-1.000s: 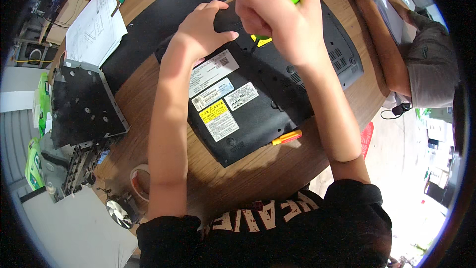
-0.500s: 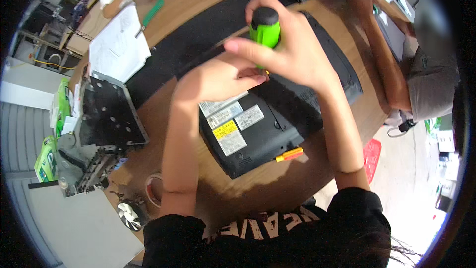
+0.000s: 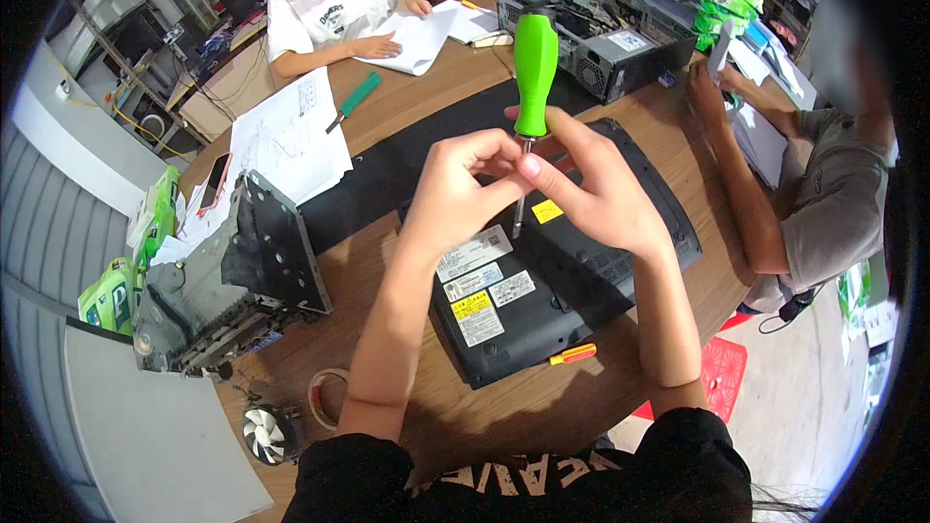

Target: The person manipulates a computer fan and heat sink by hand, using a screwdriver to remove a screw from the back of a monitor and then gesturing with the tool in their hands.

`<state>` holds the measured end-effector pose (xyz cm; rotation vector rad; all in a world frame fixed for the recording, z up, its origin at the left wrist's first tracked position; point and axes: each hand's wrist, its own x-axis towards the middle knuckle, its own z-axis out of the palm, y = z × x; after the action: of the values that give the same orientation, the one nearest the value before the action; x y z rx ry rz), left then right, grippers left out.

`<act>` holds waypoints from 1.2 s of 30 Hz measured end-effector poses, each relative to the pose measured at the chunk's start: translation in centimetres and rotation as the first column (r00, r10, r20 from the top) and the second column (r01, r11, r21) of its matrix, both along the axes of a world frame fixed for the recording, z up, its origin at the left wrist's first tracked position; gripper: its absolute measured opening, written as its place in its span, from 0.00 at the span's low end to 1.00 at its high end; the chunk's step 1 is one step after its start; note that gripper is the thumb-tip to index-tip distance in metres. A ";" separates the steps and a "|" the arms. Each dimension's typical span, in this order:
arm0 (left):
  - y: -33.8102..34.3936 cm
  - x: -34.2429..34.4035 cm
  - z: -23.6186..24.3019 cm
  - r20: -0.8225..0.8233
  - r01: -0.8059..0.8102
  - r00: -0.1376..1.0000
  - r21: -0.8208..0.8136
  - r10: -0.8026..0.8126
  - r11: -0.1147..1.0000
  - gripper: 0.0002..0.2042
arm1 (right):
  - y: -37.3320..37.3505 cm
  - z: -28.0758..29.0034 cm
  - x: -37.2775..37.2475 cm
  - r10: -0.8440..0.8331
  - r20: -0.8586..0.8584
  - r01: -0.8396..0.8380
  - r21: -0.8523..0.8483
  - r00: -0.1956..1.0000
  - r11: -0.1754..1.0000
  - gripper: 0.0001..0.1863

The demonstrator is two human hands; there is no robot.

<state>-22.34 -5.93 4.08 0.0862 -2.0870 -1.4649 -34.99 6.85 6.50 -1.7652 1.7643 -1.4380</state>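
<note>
A black laptop (image 3: pixel 542 295) lies bottom side up on the table, with white and yellow stickers on its base. Above it I hold a screwdriver (image 3: pixel 535 73) nearly upright, its thick green handle on top and its metal tip pointing down at the base. Whether the tip touches the laptop, I cannot tell. My left hand (image 3: pixel 470 184) has thumb and fingers closed at the shaft just below the handle. From the other side, my right hand (image 3: pixel 605 189) closes on the same stretch of shaft, its thumb meeting the left fingers. The handle itself is free of both hands.
A small yellow-and-red screwdriver (image 3: pixel 573 354) lies by the laptop's near edge. To the left are a metal chassis (image 3: pixel 242 271), a fan (image 3: pixel 266 434), tape (image 3: pixel 327 399) and papers (image 3: pixel 291 136). An open computer case (image 3: pixel 620 48) stands at the back. Two people sit at the table.
My right hand has come down off the green handle onto the shaft, and the left hand's fingers have risen to meet it. The view has tilted up, showing more of the room.
</note>
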 end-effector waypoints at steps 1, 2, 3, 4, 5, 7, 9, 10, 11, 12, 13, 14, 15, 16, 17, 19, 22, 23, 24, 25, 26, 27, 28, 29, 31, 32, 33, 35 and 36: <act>0.3 -0.4 -0.3 -0.039 -0.036 0.999 -0.023 0.035 0.999 0.04 | 0.0 -0.1 0.0 0.033 0.007 -0.033 0.009 0.999 0.999 0.27; 0.4 -0.7 -0.9 -0.099 -0.078 0.993 -0.077 0.070 0.994 0.05 | 0.5 0.5 0.3 0.063 0.054 -0.067 0.069 0.997 0.995 0.28; 0.4 -0.8 -1.2 -0.107 -0.076 0.992 -0.080 0.068 0.994 0.05 | 0.3 0.3 0.4 0.061 0.047 -0.064 0.066 0.997 0.996 0.28; 0.8 -1.1 -1.0 -0.141 -0.114 0.983 0.034 0.118 0.993 0.07 | 0.2 0.0 0.6 0.066 0.014 -0.064 -0.079 0.998 0.995 0.30; 1.0 -1.3 -1.0 -0.169 -0.149 0.970 0.149 0.174 0.977 0.09 | -0.2 -0.4 0.9 0.071 -0.021 -0.074 -0.222 0.997 0.972 0.31; 1.4 -1.6 -0.7 -0.275 -0.254 0.916 0.167 0.293 0.953 0.15 | -0.7 -1.7 1.3 -0.013 0.034 0.019 -0.179 0.999 0.984 0.34; 1.3 -0.9 0.1 -0.347 -0.323 0.854 0.229 0.388 0.918 0.17 | -1.6 -2.5 2.9 -0.078 -0.066 0.059 -0.252 0.995 0.966 0.35; 1.4 -0.9 0.3 -0.374 -0.379 0.813 0.244 0.447 0.893 0.16 | -2.0 -2.8 3.4 0.018 -0.065 -0.034 -0.253 0.998 0.967 0.37; 1.5 -0.8 0.6 -0.397 -0.433 0.766 0.261 0.505 0.863 0.16 | -2.0 -2.8 4.1 0.032 -0.125 -0.057 -0.204 0.992 0.977 0.39; 1.7 -0.3 0.7 -0.345 -0.476 0.789 0.178 0.508 0.861 0.19 | -2.1 -2.9 4.5 0.042 -0.155 -0.072 -0.192 0.987 0.979 0.40; 1.9 -0.9 0.6 -0.413 -0.408 0.769 0.271 0.488 0.872 0.19 | -2.0 -3.2 5.0 0.030 -0.179 -0.058 -0.153 0.983 0.987 0.40; 1.8 -1.3 0.3 -0.429 -0.294 0.807 0.303 0.405 0.906 0.20 | -2.1 -3.8 5.2 0.056 -0.145 -0.079 -0.155 0.988 0.985 0.40; 1.8 -1.5 0.0 -0.449 -0.177 0.834 0.331 0.320 0.927 0.22 | -2.1 -4.3 5.2 0.083 -0.112 -0.100 -0.157 0.990 0.983 0.40; 1.9 -1.3 0.3 -0.456 -0.168 0.833 0.329 0.312 0.929 0.22 | -2.1 -4.0 5.3 0.108 -0.095 -0.124 -0.177 0.990 0.976 0.40; 2.2 -1.2 0.7 -0.463 -0.088 0.850 0.345 0.251 0.935 0.24 | -2.1 -4.2 5.4 0.140 -0.037 -0.145 -0.190 0.989 0.971 0.39; 2.6 -0.8 1.1 -0.470 0.049 0.870 0.377 0.146 0.925 0.26 | -2.4 -4.5 5.4 0.172 0.050 -0.156 -0.231 0.984 0.960 0.38; 3.5 -1.4 0.7 -0.431 0.088 0.900 0.332 0.068 0.939 0.27 | -2.7 -5.0 4.1 0.128 0.089 -0.109 -0.194 0.988 0.975 0.39; 3.8 -1.5 0.5 -0.409 0.075 0.911 0.292 0.054 0.953 0.28 | -3.1 -5.1 4.0 0.110 0.145 -0.071 -0.253 0.983 0.965 0.39; 4.1 -1.8 0.2 -0.388 0.059 0.921 0.244 0.042 0.968 0.28 | -3.0 -5.0 3.7 0.131 0.194 -0.082 -0.242 0.972 0.967 0.39; 4.4 -1.9 0.0 -0.363 0.028 0.931 0.182 0.041 0.983 0.29 | -2.8 -4.5 3.4 0.154 0.241 -0.097 -0.234 0.958 0.967 0.40; 4.6 -1.9 -0.1 -0.341 -0.001 0.939 0.115 0.041 0.993 0.29 | -2.5 -3.9 3.5 0.151 0.304 -0.092 -0.198 0.941 0.976 0.41; 4.9 -1.8 -0.3 -0.315 -0.054 0.947 0.020 0.057 0.998 0.30 | -2.3 -3.7 3.3 0.163 0.356 -0.102 -0.184 0.920 0.978 0.41; 5.2 -2.0 -0.8 -0.287 -0.103 0.955 -0.082 0.076 0.991 0.30 | -2.7 -4.3 2.9 0.143 0.358 -0.058 -0.236 0.923 0.970 0.41; 5.5 -2.2 -1.2 -0.267 -0.155 0.958 -0.168 0.106 0.974 0.30 | -3.2 -4.8 2.6 0.123 0.360 -0.015 -0.287 0.925 0.958 0.41; 6.5 -2.4 -1.9 -0.244 -0.214 0.959 -0.279 0.146 0.936 0.31 | -3.0 -4.8 2.1 0.161 0.417 -0.031 -0.302 0.895 0.953 0.43; 6.7 -2.5 -2.1 -0.242 -0.216 0.959 -0.282 0.148 0.935 0.32 | -2.9 -4.4 2.0 0.180 0.443 -0.038 -0.311 0.878 0.950 0.45; 6.7 -2.7 -2.0 -0.238 -0.195 0.962 -0.260 0.133 0.946 0.32 | -2.7 -4.3 1.7 0.167 0.390 -0.032 -0.329 0.905 0.944 0.45; 6.4 -2.9 -2.0 -0.279 -0.143 0.958 -0.235 0.074 0.961 0.33 | -2.4 -3.5 0.8 0.129 0.300 -0.034 -0.303 0.945 0.952 0.46; 6.2 -2.8 -2.0 -0.301 -0.126 0.952 -0.234 0.051 0.964 0.34 | -2.3 -3.2 0.8 0.111 0.252 -0.034 -0.291 0.961 0.956 0.46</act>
<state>-25.16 0.28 2.05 -0.1274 -1.9756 -1.0763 -34.19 4.56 3.29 -1.6469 1.3990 -1.8738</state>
